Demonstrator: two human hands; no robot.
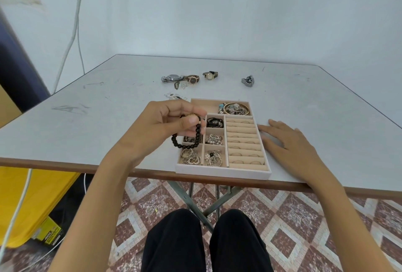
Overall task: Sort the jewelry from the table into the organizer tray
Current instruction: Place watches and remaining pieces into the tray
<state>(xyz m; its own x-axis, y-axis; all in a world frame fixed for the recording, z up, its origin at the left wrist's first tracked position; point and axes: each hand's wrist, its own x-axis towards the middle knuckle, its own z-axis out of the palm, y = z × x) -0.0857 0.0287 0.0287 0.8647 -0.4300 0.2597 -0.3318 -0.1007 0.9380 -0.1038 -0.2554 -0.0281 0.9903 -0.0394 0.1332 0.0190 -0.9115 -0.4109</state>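
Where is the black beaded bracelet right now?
Head view, left of centre: the black beaded bracelet hangs pinched in the left hand, over the left compartments of the beige organizer tray.

A scuffed white table (108, 119) carries a pale tray (221, 172) at its near edge. Toward the far side lie a silver watch (173, 78), a brown-strap watch (192, 79) touching it, a gold watch (210, 75) and, well apart, a metal-band watch (248, 80). Small loose pieces (176, 97) lie behind the tray. The right hand (289, 143) rests flat beside the tray.
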